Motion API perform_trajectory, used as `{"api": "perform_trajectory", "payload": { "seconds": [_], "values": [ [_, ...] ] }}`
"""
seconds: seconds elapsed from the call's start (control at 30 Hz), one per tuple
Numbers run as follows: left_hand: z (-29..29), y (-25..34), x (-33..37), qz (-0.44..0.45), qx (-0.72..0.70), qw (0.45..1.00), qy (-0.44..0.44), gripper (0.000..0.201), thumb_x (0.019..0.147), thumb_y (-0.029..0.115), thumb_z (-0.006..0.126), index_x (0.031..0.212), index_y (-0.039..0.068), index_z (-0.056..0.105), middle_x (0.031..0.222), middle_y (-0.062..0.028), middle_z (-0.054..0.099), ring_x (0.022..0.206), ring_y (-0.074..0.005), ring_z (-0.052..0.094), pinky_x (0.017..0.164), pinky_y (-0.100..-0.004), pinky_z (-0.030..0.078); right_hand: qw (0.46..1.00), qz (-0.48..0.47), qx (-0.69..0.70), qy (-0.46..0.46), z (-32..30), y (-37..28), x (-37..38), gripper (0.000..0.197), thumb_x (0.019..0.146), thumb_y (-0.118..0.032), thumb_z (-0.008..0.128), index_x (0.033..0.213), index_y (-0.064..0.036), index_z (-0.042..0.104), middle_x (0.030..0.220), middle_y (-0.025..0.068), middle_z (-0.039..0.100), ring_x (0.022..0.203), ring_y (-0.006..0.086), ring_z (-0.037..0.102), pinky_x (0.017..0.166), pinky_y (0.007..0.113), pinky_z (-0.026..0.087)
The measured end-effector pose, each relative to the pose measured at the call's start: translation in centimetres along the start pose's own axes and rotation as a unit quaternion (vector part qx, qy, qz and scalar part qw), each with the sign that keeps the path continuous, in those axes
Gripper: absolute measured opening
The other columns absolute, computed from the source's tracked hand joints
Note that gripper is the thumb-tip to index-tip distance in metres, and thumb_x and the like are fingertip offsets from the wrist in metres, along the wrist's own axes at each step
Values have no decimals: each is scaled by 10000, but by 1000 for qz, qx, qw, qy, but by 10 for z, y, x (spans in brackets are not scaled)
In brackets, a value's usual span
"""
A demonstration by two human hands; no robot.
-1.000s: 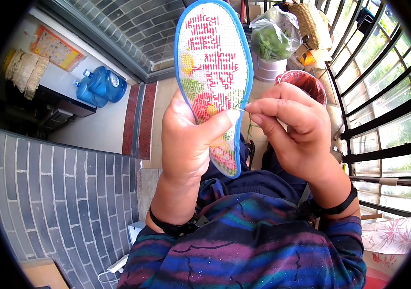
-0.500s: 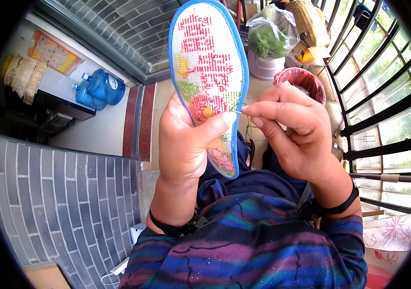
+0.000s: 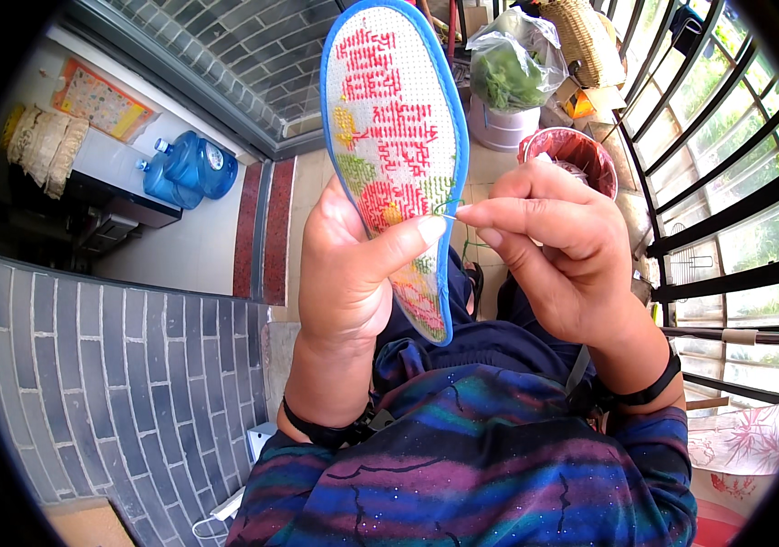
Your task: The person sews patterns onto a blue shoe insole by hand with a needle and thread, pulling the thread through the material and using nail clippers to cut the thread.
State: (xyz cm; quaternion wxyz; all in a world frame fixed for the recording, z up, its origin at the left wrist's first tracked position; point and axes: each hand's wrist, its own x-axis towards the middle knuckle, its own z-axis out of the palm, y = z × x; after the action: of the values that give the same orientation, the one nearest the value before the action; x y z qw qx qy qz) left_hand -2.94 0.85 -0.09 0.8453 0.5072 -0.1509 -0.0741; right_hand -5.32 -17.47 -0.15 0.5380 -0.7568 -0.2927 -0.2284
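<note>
My left hand [image 3: 353,264] grips an embroidered shoe insole [image 3: 408,87] across its narrower middle, thumb on the stitched face. The insole is white mesh with a blue bound edge and stands nearly upright, its wide end away from me. Red, green, yellow and pink stitches cover much of it. At its right edge, beside my left thumb, my right hand [image 3: 558,246] pinches a thin needle [image 3: 450,216] between thumb and forefinger. The needle's tip lies at the mesh by the thumb. Green thread [image 3: 472,243] loops below it. The insole's back and my left fingers behind it are hidden.
A red-lined bucket [image 3: 581,155] and a white bucket topped by a plastic bag of greens [image 3: 508,82] stand beyond my right hand. Black window bars [image 3: 727,228] run along the right. Blue water jugs [image 3: 193,169] are at the left, above a grey brick wall [image 3: 125,383].
The insole has tilted slightly and its near end sits a little lower. My right hand has shifted very slightly, still pinching the needle at the insole's edge.
</note>
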Motion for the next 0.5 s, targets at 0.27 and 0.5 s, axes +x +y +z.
{"api": "perform_trajectory", "payload": {
  "seconds": [0.27,0.5],
  "values": [
    [1,0,0,-8,-10,1000,-5,479,749,-93,632,1206,-17,511,1103,-93,641,985,-161,629,904,-306,475,999,-14,-15,26,3,2,1,170,756,85,655,891,-13,687,743,92,596,632,207,591,541,278,452],
    [1,-1,0,-10,-1,1000,-6,495,749,-86,634,1221,-20,499,1116,-98,633,1004,-166,622,917,-312,470,999,-24,-24,38,5,2,3,154,752,80,664,875,-11,676,746,95,605,645,216,604,548,282,462]
  ]
}}
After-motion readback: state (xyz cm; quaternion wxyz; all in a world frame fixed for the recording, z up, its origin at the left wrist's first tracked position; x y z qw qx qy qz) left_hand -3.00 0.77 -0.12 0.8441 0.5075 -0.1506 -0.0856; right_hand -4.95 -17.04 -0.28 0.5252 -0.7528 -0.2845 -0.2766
